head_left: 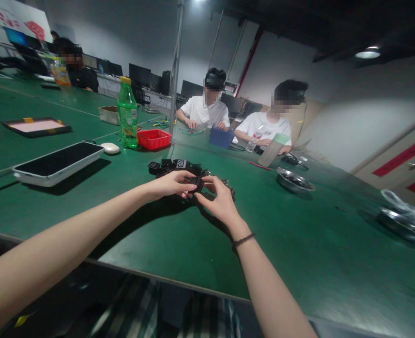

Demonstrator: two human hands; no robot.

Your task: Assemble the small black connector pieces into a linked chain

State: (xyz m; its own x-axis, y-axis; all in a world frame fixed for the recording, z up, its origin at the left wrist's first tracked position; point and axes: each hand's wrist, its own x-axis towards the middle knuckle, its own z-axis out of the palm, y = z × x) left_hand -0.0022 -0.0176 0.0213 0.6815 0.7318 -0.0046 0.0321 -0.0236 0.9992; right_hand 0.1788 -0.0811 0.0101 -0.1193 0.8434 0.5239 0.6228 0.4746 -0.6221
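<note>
A small black block-shaped part is pinched between my two hands, just above the green table. My left hand grips its left side with thumb and fingers. From the right, my right hand holds the same part between thumb and fingertips. Right behind my hands lies a pile of similar black parts, one with a pale marking on top. Some small metallic pieces show beyond my right hand, partly covered by it. The exact kind of the black part is too small to tell.
Left stand a white tray with a dark top, a white mouse-like object, a green bottle and a red bin. Metal bowls sit to the right. Two people in white shirts work across the table, near a blue bin.
</note>
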